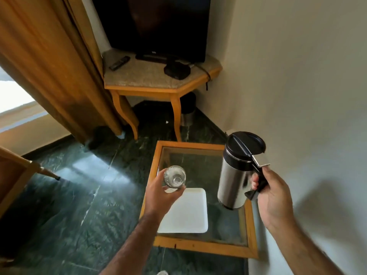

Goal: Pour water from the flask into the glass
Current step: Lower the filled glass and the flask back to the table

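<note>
Above table [200, 247]: hands hold glass [174, 177], flask [236, 173]

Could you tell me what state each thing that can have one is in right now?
flask: upright, lid on, held by the handle.
glass: held, looks empty.
left hand: gripping the glass.
right hand: gripping the flask.
television: screen dark.
white tray: empty.

Green marble floor [83, 195], ochre curtain [49, 56], corner TV stand [158, 84].
</note>
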Action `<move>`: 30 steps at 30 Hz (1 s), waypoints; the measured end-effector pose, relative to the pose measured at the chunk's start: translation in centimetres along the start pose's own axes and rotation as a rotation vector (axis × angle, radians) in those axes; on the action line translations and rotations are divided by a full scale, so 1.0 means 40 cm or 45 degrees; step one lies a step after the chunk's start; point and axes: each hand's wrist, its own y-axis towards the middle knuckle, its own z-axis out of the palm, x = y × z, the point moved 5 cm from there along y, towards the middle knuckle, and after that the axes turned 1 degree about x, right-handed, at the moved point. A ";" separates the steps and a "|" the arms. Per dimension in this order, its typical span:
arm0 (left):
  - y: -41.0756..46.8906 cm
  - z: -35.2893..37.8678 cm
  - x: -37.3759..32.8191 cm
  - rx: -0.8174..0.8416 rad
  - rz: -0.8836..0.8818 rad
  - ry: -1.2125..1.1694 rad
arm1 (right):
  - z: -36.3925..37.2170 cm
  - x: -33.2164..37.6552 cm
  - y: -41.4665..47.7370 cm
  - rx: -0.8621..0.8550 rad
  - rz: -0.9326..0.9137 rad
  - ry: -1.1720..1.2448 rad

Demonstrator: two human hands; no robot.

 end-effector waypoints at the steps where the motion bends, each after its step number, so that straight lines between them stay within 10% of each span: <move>1: -0.003 0.016 0.024 0.015 -0.011 0.011 | -0.012 -0.025 -0.002 -0.019 0.002 0.024; 30: 0.019 0.338 0.713 0.222 -0.248 0.176 | -0.290 -0.561 0.055 -0.113 -0.007 0.210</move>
